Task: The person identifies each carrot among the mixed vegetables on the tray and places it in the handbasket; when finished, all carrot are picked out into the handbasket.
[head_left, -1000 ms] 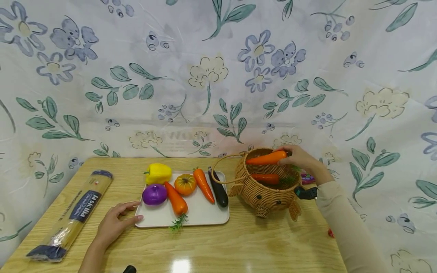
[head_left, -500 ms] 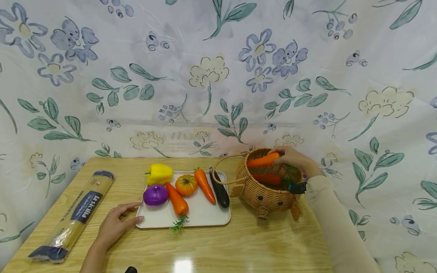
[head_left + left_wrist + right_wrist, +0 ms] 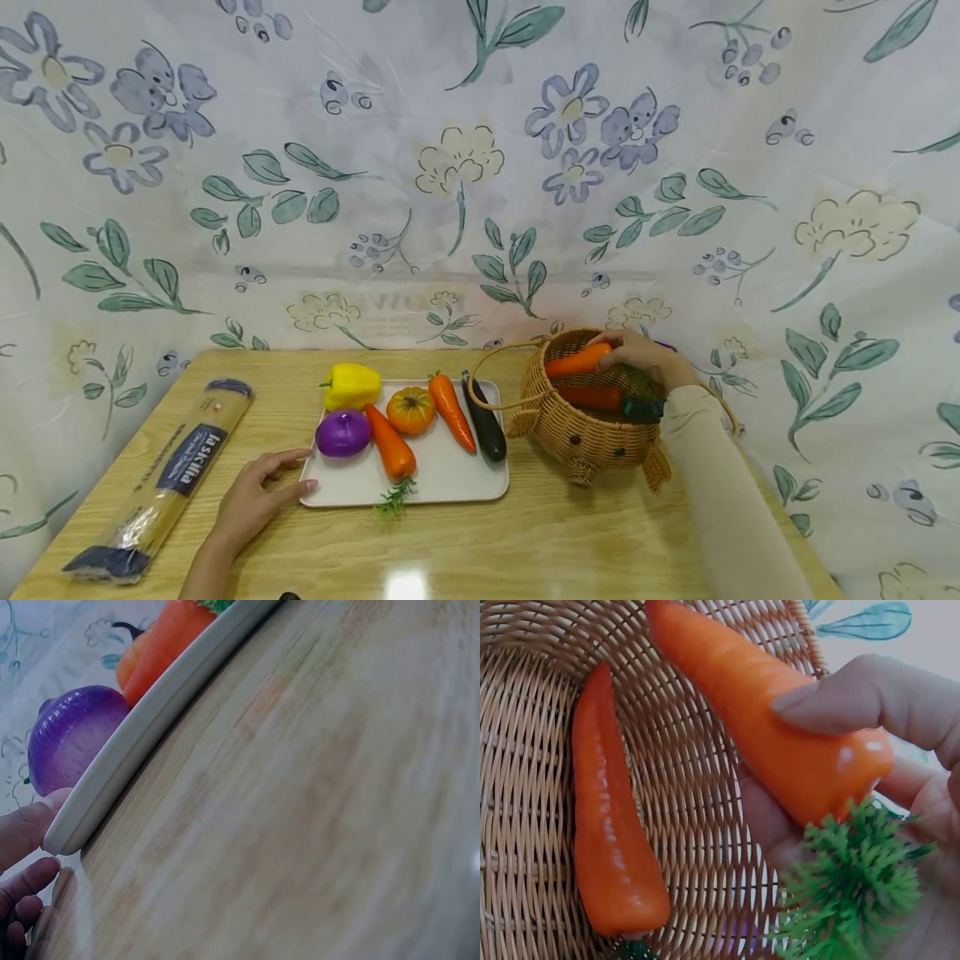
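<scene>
My right hand grips an orange toy carrot by its thick end, thumb on one side and fingers beneath, inside the mouth of a wicker basket with an animal face. Green leaves hang from the carrot below my palm. A second carrot lies in the basket beside it. At the left, my left hand touches the corner of a white tray with thumb and fingertips. On the tray are a yellow pepper, a purple onion, a small pumpkin, two carrots and an eggplant.
A packet of spaghetti lies slantwise on the wooden table left of the tray. The basket's handle leans over the tray's right end. Floral cloth hangs behind the table.
My right hand has moved slightly left and down, lowering the carrot deeper into the basket. My left hand has stayed at the tray's corner.
</scene>
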